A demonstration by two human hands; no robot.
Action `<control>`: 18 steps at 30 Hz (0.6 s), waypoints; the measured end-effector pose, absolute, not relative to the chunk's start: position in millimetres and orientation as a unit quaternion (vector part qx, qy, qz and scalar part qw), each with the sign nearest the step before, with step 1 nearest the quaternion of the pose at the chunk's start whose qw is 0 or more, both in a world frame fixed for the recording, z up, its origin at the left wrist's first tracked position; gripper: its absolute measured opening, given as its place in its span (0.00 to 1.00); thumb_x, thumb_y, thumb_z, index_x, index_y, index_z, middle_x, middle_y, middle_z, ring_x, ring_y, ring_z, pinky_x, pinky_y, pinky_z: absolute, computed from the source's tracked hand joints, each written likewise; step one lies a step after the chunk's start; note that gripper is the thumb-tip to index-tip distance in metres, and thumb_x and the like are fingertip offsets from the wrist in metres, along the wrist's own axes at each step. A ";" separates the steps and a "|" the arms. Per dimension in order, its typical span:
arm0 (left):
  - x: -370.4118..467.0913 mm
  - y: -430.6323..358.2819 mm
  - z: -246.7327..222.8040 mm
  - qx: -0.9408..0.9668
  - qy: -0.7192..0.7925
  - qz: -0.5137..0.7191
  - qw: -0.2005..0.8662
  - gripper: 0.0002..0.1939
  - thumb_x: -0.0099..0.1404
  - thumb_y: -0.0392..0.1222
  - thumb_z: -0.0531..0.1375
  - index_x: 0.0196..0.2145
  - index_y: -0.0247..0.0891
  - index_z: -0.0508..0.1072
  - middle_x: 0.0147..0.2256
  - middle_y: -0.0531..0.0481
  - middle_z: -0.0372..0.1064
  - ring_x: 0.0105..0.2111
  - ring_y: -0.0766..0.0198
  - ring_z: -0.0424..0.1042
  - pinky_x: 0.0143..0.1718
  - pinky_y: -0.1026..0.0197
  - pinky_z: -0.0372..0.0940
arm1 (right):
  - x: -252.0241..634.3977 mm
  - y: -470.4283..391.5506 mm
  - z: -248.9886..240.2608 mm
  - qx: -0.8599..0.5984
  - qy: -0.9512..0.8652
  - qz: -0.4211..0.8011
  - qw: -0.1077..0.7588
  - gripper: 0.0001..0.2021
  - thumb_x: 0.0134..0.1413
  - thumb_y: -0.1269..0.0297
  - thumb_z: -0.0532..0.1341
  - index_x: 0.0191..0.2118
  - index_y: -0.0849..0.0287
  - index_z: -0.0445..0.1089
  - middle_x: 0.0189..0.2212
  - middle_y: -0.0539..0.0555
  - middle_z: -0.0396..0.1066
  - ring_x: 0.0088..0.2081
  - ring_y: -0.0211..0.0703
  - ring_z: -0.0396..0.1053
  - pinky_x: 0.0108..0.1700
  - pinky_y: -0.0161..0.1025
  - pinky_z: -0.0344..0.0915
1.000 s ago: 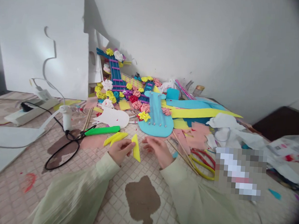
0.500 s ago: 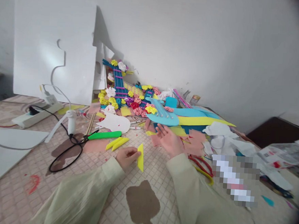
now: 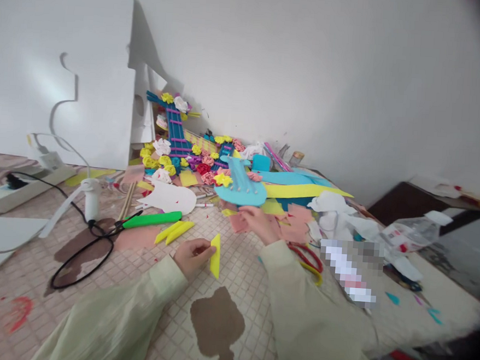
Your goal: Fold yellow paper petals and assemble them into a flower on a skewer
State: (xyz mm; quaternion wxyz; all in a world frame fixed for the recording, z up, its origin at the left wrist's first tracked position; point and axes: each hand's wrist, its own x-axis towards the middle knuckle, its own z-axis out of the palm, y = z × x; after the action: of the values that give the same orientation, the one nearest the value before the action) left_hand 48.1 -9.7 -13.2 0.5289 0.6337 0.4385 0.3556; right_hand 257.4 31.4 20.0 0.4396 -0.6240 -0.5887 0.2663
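Note:
My left hand [image 3: 191,255] pinches a narrow yellow folded paper piece [image 3: 215,255], holding it upright just above the tiled tabletop [image 3: 134,282]. My right hand [image 3: 261,225] reaches further forward. Its bent fingers rest on a pink paper scrap [image 3: 236,222], just in front of a light blue guitar-shaped cutout [image 3: 239,188]. Whether those fingers grip the scrap is unclear. Pale sleeves cover both of my arms.
Two more yellow pieces [image 3: 174,231] lie beside green-handled scissors [image 3: 150,220]. A white guitar cutout [image 3: 173,197], a glue gun [image 3: 92,197] with its black cord, a power strip [image 3: 13,191] and a white foam board [image 3: 58,79] are on the left. Paper flowers, coloured sheets and red-yellow scissors [image 3: 308,259] are heaped behind and to the right.
My right hand left the yellow piece, reached forward toward the blue cutout, then curled onto the pink scrap. My left hand keeps the yellow piece. The view shifted.

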 end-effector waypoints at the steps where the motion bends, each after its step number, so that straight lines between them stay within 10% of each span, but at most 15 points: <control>1: 48.1 -9.7 -12.8 0.636 0.438 0.353 0.528 0.15 0.46 0.50 0.57 0.20 0.33 0.68 0.17 0.55 0.58 0.18 0.70 0.56 0.19 0.67 0.53 | 255.2 27.4 16.7 -0.627 -0.618 0.250 0.403 0.07 0.41 0.67 0.57 0.28 0.56 0.72 0.26 0.50 0.73 0.30 0.40 0.68 0.34 0.35 0.62; 11: 48.3 -13.6 -5.0 0.642 0.447 0.341 0.522 0.15 0.45 0.51 0.57 0.20 0.33 0.69 0.17 0.54 0.60 0.18 0.69 0.58 0.19 0.66 0.56 | 336.2 -33.3 -2.3 -0.705 -0.686 0.043 0.177 0.23 0.52 0.57 0.50 0.54 0.55 0.56 0.52 0.57 0.59 0.55 0.48 0.52 0.53 0.45 0.49; 18: 49.4 -13.8 -9.5 0.647 0.450 0.331 0.519 0.16 0.44 0.51 0.57 0.21 0.33 0.70 0.18 0.52 0.62 0.19 0.68 0.59 0.20 0.66 0.57 | 360.3 -66.3 -16.5 -0.751 -0.648 -0.030 0.123 0.20 0.55 0.57 0.45 0.50 0.60 0.60 0.49 0.60 0.61 0.51 0.48 0.57 0.49 0.45 0.53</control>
State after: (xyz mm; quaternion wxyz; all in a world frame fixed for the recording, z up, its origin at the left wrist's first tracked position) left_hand 49.4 -13.8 -9.5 0.5189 0.6469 0.4505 0.3306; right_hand 360.3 -66.3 -16.5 0.1230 -0.7510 -0.6481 -0.0301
